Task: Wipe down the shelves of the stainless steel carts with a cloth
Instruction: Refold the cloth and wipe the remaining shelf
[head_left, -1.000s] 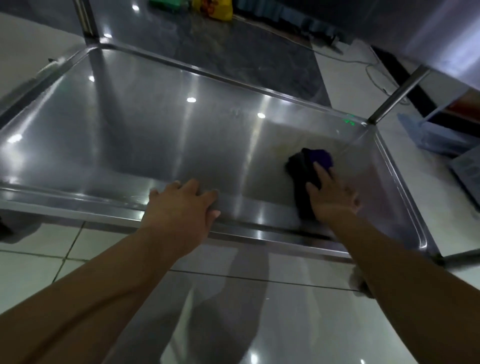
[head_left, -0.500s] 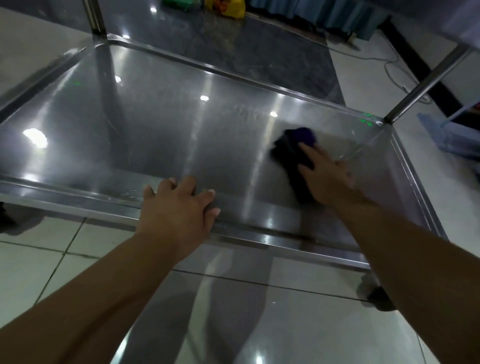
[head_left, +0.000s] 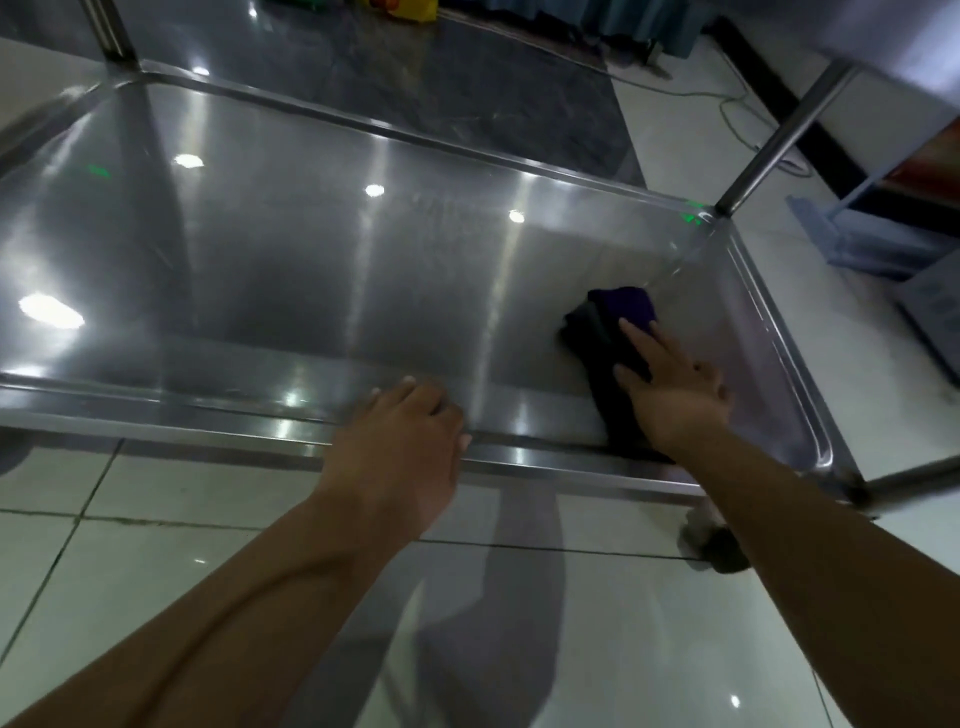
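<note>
Right hand (head_left: 670, 395): fingers straight and lightly spread, pressed flat on the cloth (head_left: 608, 332).
Left hand (head_left: 400, 447): palm down on the shelf's front rim, fingers close together and reaching over its inner slope, holding nothing.
Floor (head_left: 156, 519): pale glossy tiles, a dark slab beyond the cart.
Shelf (head_left: 311, 270): stainless steel tray with a raised rim, ceiling lights reflected in it.
Post (head_left: 779, 119): steel, rising from the shelf's far right corner.
Cloth: dark, with a purple fold, bunched on the shelf near its right end, trailing to the front rim.
Caster (head_left: 722, 551): under the near right corner.
</note>
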